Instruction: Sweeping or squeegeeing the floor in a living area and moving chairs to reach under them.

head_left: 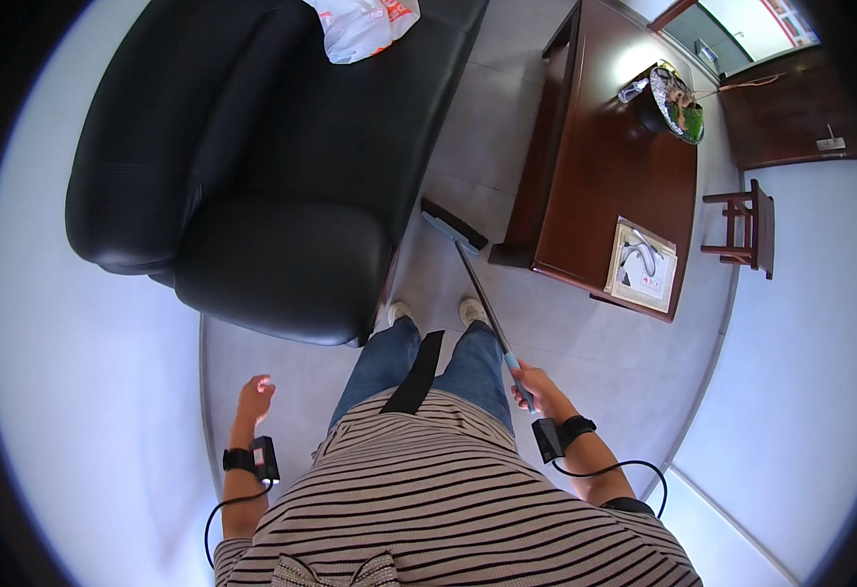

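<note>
My right hand is wrapped around the light-blue grip of a broom. The broom's dark pole slants down past my right leg, and its bristled head rests on the grey tiled floor between the sofa and the table. At my left side, my left hand hangs in the air, holding nothing, with its fingers loosely bent. A black leather sofa stands ahead on the left. To the right is a dark red wooden table.
A white plastic bag lies on the sofa. The table bears a framed picture, a small clear bottle and a round miniature landscape. Beyond it stands a wooden stool. White walls flank both sides.
</note>
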